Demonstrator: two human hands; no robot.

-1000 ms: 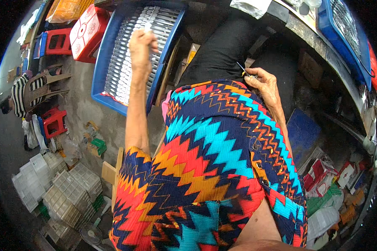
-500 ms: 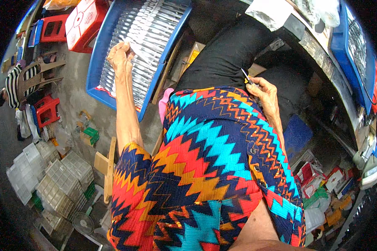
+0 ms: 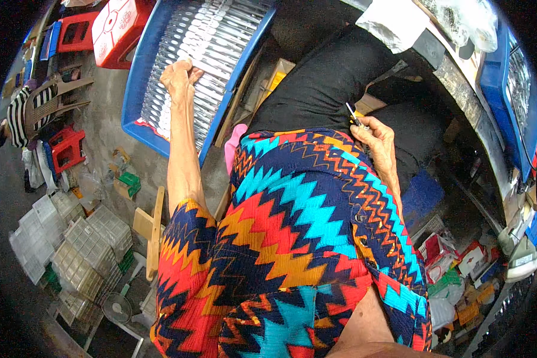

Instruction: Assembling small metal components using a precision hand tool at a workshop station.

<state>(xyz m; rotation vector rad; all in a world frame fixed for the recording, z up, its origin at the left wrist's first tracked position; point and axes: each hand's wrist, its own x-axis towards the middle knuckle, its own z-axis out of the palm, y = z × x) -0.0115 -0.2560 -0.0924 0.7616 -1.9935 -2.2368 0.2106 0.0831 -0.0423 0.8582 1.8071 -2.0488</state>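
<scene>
In a blue tray [image 3: 136, 121] at the upper left, many slim silvery pieces with white oval ends [image 3: 192, 45] lie in close rows. My left hand [image 3: 179, 77] is over these rows, its fingers drawn together at the pieces. What they pinch, if anything, is hidden. Beside my lap, my right hand [image 3: 376, 134] is closed around a small slim tool [image 3: 351, 113] with a pale pointed tip and a dark and yellow handle. Its exact kind is too small to tell.
A red and white box [image 3: 116, 30] stands beyond the tray. On the right is a workbench [image 3: 459, 89] with white sheets, plastic bags and another blue tray [image 3: 500, 83]. Stacked plastic baskets [image 3: 89, 250] are at lower left. Someone in stripes [image 3: 21, 116] is at far left.
My left hand has shifted slightly right over the rows, with its fingertips now closer to the white ends. My right hand with the slim tool stays nearly in place.
</scene>
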